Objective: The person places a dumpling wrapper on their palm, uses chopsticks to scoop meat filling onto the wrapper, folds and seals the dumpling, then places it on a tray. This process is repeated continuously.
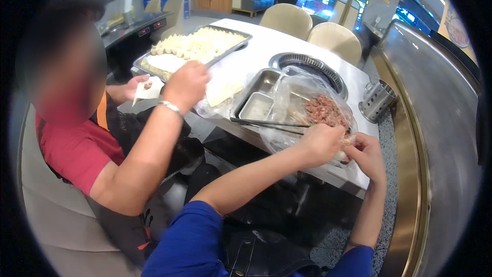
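Note:
My left hand (324, 144) and my right hand (367, 157) meet at the table's near right corner, fingers closed in a pinch. Between them is a small pale thing (342, 156) that looks like a dumpling wrapper, largely hidden by my fingers. Dark chopsticks (269, 124) run along the steel tray's near side up to my left hand; whether it grips them is hidden. Just beyond my hands, reddish minced meat (326, 110) lies in a clear plastic bag (290, 97) over the steel tray (265, 79). A small metal container (257, 106) with pale contents sits in that tray.
At left, a co-worker's hand (134, 90) holds a filled wrapper (148, 88). A large tray (245, 41) bears rows of dumplings. Pale wrappers (223, 92) lie on plastic mid-table. A round black grill (312, 66) is set in the table; a perforated steel holder (377, 101) stands right.

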A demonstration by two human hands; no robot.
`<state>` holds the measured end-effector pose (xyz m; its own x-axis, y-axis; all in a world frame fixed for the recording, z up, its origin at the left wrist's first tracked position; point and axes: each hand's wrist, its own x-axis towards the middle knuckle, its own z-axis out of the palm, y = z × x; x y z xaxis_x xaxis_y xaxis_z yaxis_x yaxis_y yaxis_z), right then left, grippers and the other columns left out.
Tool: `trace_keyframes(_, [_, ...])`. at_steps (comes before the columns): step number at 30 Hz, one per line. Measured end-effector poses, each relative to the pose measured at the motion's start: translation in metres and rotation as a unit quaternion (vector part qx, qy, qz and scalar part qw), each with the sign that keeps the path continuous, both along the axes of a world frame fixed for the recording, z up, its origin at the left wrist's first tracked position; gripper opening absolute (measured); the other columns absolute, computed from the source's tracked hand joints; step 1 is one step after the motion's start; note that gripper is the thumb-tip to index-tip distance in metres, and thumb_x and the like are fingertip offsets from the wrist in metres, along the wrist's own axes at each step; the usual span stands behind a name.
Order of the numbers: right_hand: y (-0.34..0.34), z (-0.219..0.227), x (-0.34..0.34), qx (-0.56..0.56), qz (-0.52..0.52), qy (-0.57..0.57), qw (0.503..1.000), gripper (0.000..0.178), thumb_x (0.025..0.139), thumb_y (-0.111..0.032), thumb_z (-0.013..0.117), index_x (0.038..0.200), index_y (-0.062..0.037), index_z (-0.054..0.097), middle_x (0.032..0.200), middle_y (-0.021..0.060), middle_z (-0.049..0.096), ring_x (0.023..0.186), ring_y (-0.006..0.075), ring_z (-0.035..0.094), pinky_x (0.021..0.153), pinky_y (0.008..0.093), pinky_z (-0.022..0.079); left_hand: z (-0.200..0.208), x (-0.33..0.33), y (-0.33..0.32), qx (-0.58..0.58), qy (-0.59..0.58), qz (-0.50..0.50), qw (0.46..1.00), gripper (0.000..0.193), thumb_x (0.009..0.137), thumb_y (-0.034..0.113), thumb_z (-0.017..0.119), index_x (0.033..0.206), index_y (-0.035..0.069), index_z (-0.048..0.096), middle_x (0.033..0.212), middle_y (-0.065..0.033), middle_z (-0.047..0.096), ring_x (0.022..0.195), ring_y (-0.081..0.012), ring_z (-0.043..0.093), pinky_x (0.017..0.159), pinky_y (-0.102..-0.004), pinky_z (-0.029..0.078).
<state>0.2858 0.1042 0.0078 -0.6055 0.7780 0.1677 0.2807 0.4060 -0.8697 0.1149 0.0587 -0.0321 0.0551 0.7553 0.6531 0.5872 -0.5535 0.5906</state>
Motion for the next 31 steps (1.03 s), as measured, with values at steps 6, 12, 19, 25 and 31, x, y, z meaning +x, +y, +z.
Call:
trace_keyframes(6, [0.008, 0.017, -0.012, -0.021, -0.009, 0.145, 0.989, 0.005, 0.077, -0.002, 0.061, 0.079, 0.0024, 0.059, 0.067, 0.0037, 0.061, 0.053, 0.0077, 0.056, 0.049, 0.0207, 0.045, 0.036, -0.008, -0.036, 0.199, 0.080, 0.067, 0.975, 0.037, 0.070, 0.021, 0.069, 0.099, 0.005, 0.053, 0.085, -0.0121, 0.053, 0.078, -0.0302, 0.055, 0.064, -0.0379, 0.046])
trace_keyframes(12, [-0.009, 0.039, -0.060, -0.030, 0.041, 0.137, 0.989, 0.019, 0.082, -0.006, 0.059, 0.099, 0.0029, 0.057, 0.075, 0.0066, 0.063, 0.058, 0.0091, 0.058, 0.052, 0.0202, 0.046, 0.040, -0.048, -0.039, 0.206, 0.128, 0.137, 0.960, 0.031, 0.068, 0.016, 0.069, 0.094, 0.005, 0.055, 0.076, -0.0100, 0.051, 0.069, -0.0271, 0.055, 0.058, -0.0368, 0.046])
trace_keyframes(19, [-0.001, 0.040, -0.066, 0.005, 0.014, 0.156, 0.988, 0.023, 0.086, -0.010, 0.053, 0.107, 0.0010, 0.055, 0.078, 0.0082, 0.062, 0.061, 0.0131, 0.059, 0.052, 0.0225, 0.047, 0.031, -0.184, -0.034, 0.134, 0.083, 0.337, 0.928, 0.024, 0.074, 0.016, 0.069, 0.092, 0.007, 0.057, 0.083, -0.0077, 0.062, 0.069, -0.0194, 0.061, 0.062, -0.0304, 0.052])
trace_keyframes(25, [0.017, 0.020, -0.013, -0.017, -0.065, 0.213, 0.975, 0.018, 0.087, -0.012, 0.052, 0.099, -0.0003, 0.055, 0.072, 0.0077, 0.058, 0.055, 0.0134, 0.056, 0.048, 0.0235, 0.046, 0.010, -0.349, -0.034, -0.065, 0.058, 0.547, 0.833, 0.020, 0.074, 0.016, 0.060, 0.086, 0.002, 0.052, 0.081, -0.0153, 0.063, 0.082, -0.0324, 0.061, 0.068, -0.0415, 0.048])
trace_keyframes(31, [0.032, 0.010, 0.006, -0.018, -0.068, 0.195, 0.978, 0.020, 0.087, -0.019, 0.054, 0.097, -0.0017, 0.055, 0.071, 0.0099, 0.057, 0.054, 0.0166, 0.057, 0.044, 0.0236, 0.045, -0.004, -0.424, -0.007, -0.200, 0.131, 0.547, 0.803, 0.031, 0.073, 0.019, 0.065, 0.100, 0.005, 0.057, 0.092, -0.0164, 0.064, 0.091, -0.0309, 0.061, 0.078, -0.0406, 0.047])
